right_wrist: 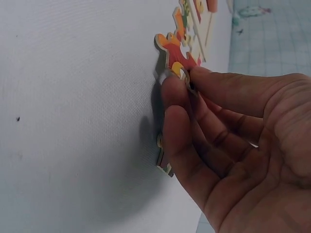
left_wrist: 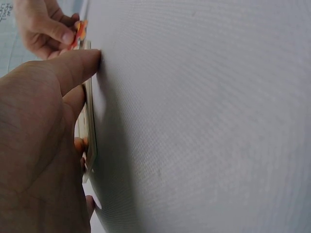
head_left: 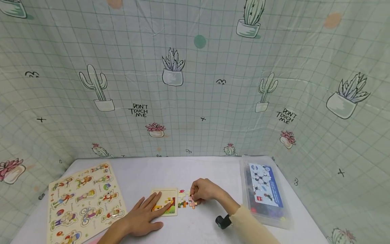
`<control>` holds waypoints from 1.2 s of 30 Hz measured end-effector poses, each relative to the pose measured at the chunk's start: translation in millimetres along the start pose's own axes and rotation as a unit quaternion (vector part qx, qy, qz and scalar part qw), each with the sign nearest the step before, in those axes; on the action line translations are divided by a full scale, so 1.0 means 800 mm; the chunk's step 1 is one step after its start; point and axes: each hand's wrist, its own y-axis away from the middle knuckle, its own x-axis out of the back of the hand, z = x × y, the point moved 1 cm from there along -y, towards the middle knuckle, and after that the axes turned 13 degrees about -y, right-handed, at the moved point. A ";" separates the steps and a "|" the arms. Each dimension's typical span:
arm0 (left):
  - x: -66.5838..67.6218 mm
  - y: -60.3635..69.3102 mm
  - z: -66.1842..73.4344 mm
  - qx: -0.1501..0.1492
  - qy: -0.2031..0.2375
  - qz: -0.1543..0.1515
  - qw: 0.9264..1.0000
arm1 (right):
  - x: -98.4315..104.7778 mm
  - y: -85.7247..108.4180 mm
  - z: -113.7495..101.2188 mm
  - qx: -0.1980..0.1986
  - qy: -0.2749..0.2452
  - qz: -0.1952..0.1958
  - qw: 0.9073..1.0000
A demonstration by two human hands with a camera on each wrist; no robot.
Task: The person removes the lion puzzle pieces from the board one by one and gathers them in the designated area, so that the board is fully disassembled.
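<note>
My left hand (head_left: pixel 141 217) lies with fingers spread over a small wooden puzzle tray (head_left: pixel 176 200), partly covering the colourful picture in it. In the left wrist view its thumb (left_wrist: pixel 80 68) extends past the tray's edge. My right hand (head_left: pixel 208 189), just right of the tray, pinches a red and orange jigsaw piece (right_wrist: pixel 176 54) between thumb and fingers, tilted up off the table. Several other jigsaw pieces (head_left: pixel 183 204) lie between tray and right hand. Another piece (right_wrist: pixel 165 164) shows partly behind the right fingers.
At the left lies a large wooden board (head_left: pixel 74 184) with cartoon figures. A clear plastic case (head_left: pixel 248 203) with a blue and white label stands at the right. A small black object (head_left: pixel 223 222) sits by the right forearm. Patterned cloth (head_left: pixel 195 101) hangs behind the white table.
</note>
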 end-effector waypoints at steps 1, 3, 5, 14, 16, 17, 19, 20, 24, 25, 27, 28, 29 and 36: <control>0.000 0.000 0.000 0.000 0.000 0.001 1.000 | 0.000 0.000 0.000 0.000 -0.001 0.000 1.000; 0.000 0.000 0.000 0.000 0.000 0.002 1.000 | -0.002 0.000 0.000 -0.001 0.002 0.003 1.000; 0.000 0.001 0.001 -0.001 0.000 0.004 1.000 | -0.002 -0.001 0.001 0.000 0.014 0.009 1.000; -0.002 0.000 -0.001 -0.001 -0.001 0.005 1.000 | -0.004 -0.002 0.002 0.002 0.051 0.027 0.998; -0.002 0.000 -0.002 -0.002 -0.001 0.006 1.000 | -0.005 -0.002 0.001 0.000 0.052 0.028 0.998; -0.003 0.000 -0.002 -0.002 -0.002 0.008 1.000 | -0.005 -0.003 0.002 0.000 0.054 0.028 0.998; -0.003 0.000 -0.002 -0.003 -0.004 0.010 1.000 | -0.006 -0.003 0.003 0.000 0.058 0.028 0.998; -0.002 0.000 -0.002 -0.003 -0.004 0.011 1.000 | -0.006 -0.004 0.003 0.000 0.060 0.028 0.998; -0.002 0.000 -0.002 -0.005 -0.001 0.013 1.000 | -0.007 -0.004 0.004 0.002 0.066 0.029 0.997; -0.002 0.000 -0.002 -0.006 0.001 0.014 1.000 | -0.007 -0.004 0.004 0.002 0.067 0.029 0.997; -0.002 0.001 -0.002 -0.008 0.001 0.014 1.000 | -0.007 -0.004 0.004 0.001 0.068 0.030 0.997; -0.003 0.001 -0.002 -0.008 0.002 0.015 1.000 | -0.007 -0.003 0.004 0.000 0.069 0.031 0.997; -0.003 0.001 -0.002 -0.009 0.002 0.016 1.000 | -0.008 -0.003 0.004 -0.001 0.070 0.031 0.997; -0.007 -0.001 -0.005 -0.013 0.014 0.026 0.999 | -0.008 -0.004 0.005 -0.006 0.075 0.033 0.997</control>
